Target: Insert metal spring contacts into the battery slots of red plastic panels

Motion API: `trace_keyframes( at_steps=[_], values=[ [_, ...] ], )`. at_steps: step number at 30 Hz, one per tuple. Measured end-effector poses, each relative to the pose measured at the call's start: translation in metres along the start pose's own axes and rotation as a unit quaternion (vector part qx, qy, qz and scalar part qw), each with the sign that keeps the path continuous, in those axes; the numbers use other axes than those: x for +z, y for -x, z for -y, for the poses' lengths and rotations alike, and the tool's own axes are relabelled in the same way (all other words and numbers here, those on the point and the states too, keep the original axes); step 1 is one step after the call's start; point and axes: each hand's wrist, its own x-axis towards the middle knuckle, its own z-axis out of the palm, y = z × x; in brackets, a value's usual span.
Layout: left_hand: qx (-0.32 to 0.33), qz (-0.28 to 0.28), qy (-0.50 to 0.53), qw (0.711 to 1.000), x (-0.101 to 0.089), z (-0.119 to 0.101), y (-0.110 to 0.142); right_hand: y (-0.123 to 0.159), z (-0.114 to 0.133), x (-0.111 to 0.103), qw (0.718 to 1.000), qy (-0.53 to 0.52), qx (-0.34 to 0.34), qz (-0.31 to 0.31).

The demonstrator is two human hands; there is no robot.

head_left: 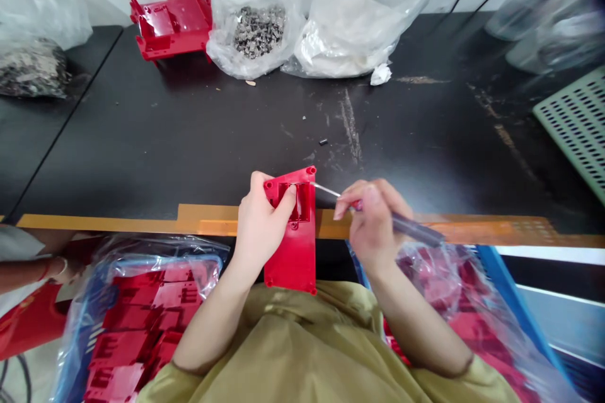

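A flat red plastic panel [293,258] with small round posts at its corners is held upright at the table's front edge. My left hand [265,220] grips its left side, the thumb pressed over a rectangular recess [303,203] near the top. In my right hand [375,217] is a screwdriver [416,230] with a dark handle and a thin metal shaft. The shaft points left, and its tip is at the right edge of the recess. Whether the tip touches the plastic is too small to tell.
On the black table [212,138] stand a red plastic housing [177,22], a bag of small metal parts [259,31] and a white plastic bag [345,31]. Blue crates [220,259] with red panels flank me below. A green perforated tray [579,119] lies right; another person's hand [61,269] shows left.
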Motion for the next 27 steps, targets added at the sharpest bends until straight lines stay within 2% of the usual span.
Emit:
trace_keyframes(
  at_steps=[5,9,20,27],
  values=[
    [0.002,0.0,-0.008,1.0,0.001,-0.002,0.001,0.015,-0.004,0.01,0.985,0.149,-0.087,0.024],
    [-0.004,0.008,-0.01,1.0,0.001,-0.003,0.001,0.011,-0.002,0.016,0.979,0.178,-0.1,0.027],
    [-0.005,0.015,-0.012,1.0,0.0,-0.003,0.001,0.009,0.001,0.019,0.974,0.222,-0.046,0.004],
    [-0.005,0.018,-0.007,1.0,0.001,-0.002,0.0,0.007,0.0,0.025,0.966,0.254,-0.011,-0.043]
  ],
)
